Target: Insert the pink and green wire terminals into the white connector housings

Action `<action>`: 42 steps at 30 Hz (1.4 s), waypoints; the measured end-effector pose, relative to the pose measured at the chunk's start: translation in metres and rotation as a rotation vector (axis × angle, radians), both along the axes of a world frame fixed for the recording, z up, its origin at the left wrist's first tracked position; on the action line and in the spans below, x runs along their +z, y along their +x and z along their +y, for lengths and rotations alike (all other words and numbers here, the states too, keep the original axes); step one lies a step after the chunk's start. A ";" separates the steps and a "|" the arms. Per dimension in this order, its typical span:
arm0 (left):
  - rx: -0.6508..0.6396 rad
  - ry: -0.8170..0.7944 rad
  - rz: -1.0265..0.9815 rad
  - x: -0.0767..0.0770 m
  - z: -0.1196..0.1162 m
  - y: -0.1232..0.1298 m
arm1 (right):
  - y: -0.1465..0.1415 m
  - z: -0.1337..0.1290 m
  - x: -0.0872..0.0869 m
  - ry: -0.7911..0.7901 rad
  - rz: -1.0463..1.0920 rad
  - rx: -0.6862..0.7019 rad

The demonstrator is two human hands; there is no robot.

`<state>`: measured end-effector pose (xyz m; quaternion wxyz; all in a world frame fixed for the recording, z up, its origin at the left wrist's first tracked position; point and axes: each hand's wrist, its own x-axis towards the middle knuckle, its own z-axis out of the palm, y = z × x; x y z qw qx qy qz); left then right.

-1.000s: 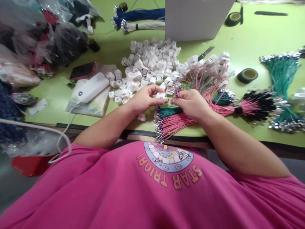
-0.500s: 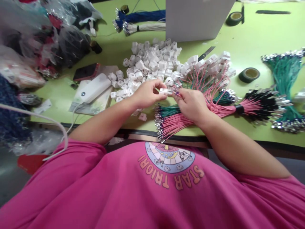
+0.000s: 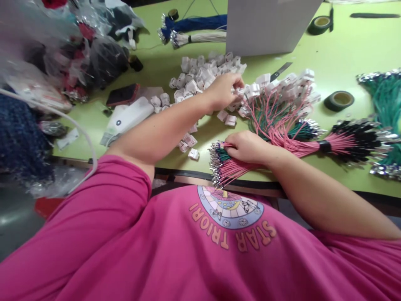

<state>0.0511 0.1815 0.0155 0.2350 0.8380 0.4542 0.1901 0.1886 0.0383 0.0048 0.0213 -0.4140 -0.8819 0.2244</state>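
My left hand point(image 3: 226, 92) is over the right side of a pile of white plastic connectors point(image 3: 203, 77). Its thumb and fingers are closed around a white connector point(image 3: 238, 91), which they partly hide. Closer to my body, my right hand point(image 3: 249, 147) rests on a bundle of pink wires point(image 3: 236, 170) with some green ones among them. Its fingers are curled round wires near their silver terminal ends point(image 3: 216, 167). Connectors with pink and green wires in them point(image 3: 291, 85) lie to the right of my left hand.
A black tape roll point(image 3: 339, 100) and green wire bundles point(image 3: 384, 96) lie at the right. A blade point(image 3: 281, 71) lies behind the wired connectors, near a grey box point(image 3: 266, 27). At the left are a phone point(image 3: 123, 94), a white power bank point(image 3: 133, 115) and plastic bags point(image 3: 106, 58).
My left hand has moved away from the right hand, up and right to the connectors. My right hand has moved down onto the pink wire bundle. The view has shifted slightly.
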 end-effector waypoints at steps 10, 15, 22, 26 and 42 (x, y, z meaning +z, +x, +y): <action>0.024 0.106 0.336 0.019 -0.027 -0.072 | 0.003 0.002 -0.002 -0.154 0.412 -0.296; 0.108 0.151 0.353 0.000 -0.056 -0.091 | 0.007 0.004 0.003 -0.278 0.625 -0.372; 0.106 -0.093 0.033 0.024 -0.082 -0.077 | 0.013 0.001 0.005 -0.377 0.823 -0.466; 0.143 -0.497 -0.453 0.024 -0.109 -0.068 | 0.015 -0.001 0.007 -0.351 0.885 -0.511; 0.153 -0.877 -0.939 -0.009 -0.123 -0.057 | 0.013 -0.001 0.006 -0.189 0.774 -0.592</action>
